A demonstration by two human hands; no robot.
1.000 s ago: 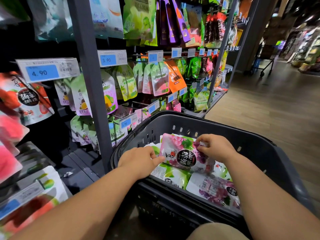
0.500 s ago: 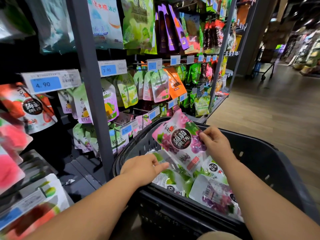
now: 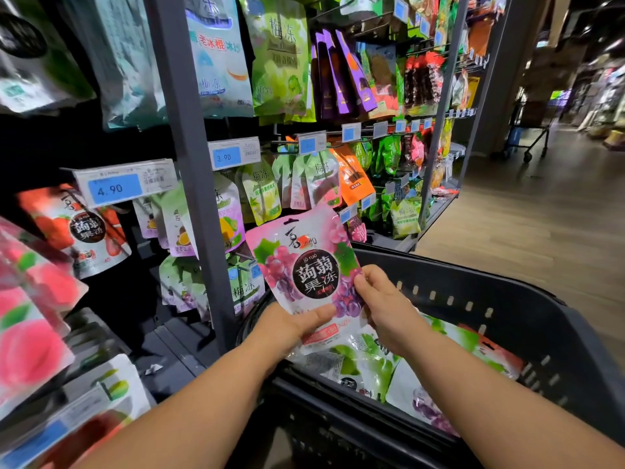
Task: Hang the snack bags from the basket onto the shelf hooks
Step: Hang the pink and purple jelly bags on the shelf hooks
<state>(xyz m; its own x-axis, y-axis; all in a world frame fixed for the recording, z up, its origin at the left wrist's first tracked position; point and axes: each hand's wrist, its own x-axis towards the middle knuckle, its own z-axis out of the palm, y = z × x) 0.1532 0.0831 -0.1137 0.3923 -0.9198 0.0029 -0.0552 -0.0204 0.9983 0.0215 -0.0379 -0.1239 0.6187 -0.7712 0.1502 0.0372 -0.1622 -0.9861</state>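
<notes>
One grape bag [image 3: 304, 262] is held upright over the basket's [image 3: 507, 309] left rim. Our left hand [image 3: 287, 328] pinches its lower edge, thumb in front; our right hand [image 3: 385, 306] grips its right side.

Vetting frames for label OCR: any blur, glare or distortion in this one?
Head view, centre: the grape bag, gripped by left hand and right hand, is sharp, print legible. Head view, left: peach bags smeared and stretched, shelf post leaning from wide-angle distortion. Head view, right: aisle floor dim and soft.
</notes>
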